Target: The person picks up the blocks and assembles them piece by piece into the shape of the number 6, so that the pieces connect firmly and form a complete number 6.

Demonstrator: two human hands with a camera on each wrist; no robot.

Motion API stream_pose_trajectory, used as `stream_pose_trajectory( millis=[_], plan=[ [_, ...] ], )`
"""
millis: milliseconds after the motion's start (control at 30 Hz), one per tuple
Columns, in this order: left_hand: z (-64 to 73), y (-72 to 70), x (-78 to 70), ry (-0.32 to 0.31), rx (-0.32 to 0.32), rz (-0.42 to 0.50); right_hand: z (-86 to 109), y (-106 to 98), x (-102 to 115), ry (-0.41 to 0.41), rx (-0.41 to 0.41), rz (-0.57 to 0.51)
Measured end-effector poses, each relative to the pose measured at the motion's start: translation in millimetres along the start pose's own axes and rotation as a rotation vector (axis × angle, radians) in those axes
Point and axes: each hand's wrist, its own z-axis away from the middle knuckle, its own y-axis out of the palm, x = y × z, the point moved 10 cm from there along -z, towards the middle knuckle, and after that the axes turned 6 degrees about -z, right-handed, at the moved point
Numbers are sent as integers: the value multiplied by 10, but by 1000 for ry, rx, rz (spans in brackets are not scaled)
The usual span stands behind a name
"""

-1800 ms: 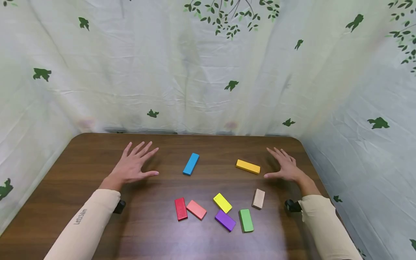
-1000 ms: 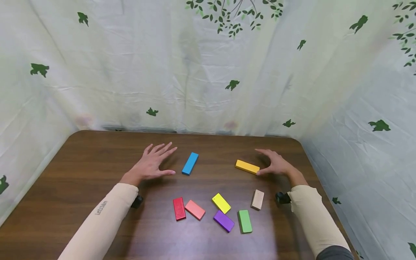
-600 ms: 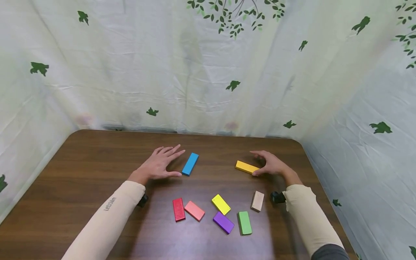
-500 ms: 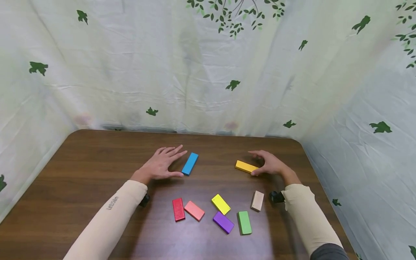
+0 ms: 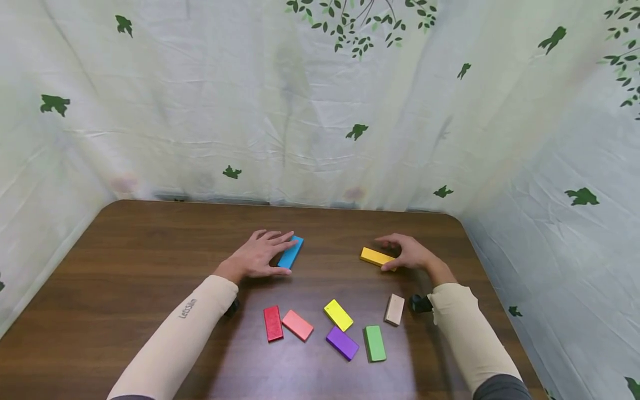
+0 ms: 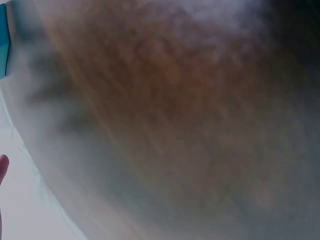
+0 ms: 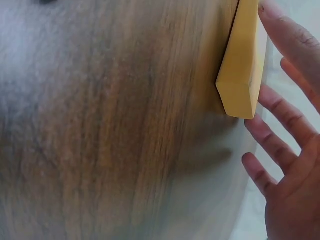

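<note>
My left hand [image 5: 257, 258] hovers at the blue block [image 5: 291, 255], fingers spread over its far part and thumb by its near end. A teal-blue edge of that block [image 6: 3, 42] shows at the left of the left wrist view, with a fingertip below it. Across the table, my right hand [image 5: 412, 255] arches over the right end of the orange-yellow block [image 5: 374, 256], the thumb along its near side. In the right wrist view the fingers lie loosely bent beyond this block [image 7: 239, 75]; no firm grip shows. Both blocks lie flat on the table.
Nearer on the brown table [image 5: 165, 244] lie more blocks: red [image 5: 273, 324], salmon [image 5: 298, 325], yellow [image 5: 338, 315], purple [image 5: 342, 343], green [image 5: 375, 343] and beige [image 5: 394, 309]. The yellow and purple ones touch or nearly touch. White leaf-printed curtains [image 5: 200, 100] stand behind and at the sides.
Both hands have moved inward from the table's sides. The left has come over the blue block, the right over the orange-yellow block. The blocks stay where they lay.
</note>
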Motion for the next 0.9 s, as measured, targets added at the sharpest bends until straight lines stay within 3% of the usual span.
stream_pose_trajectory(
  millis=[200, 567, 900],
  plan=[
    [-33, 60, -14, 12, 25, 10, 9, 7, 14, 6, 1, 17],
    [-46, 41, -30, 78, 4, 4, -30, 43, 4, 17, 5, 31],
    [-71, 65, -28, 88, 16, -8, -14, 37, -36, 50, 7, 23]
  ],
)
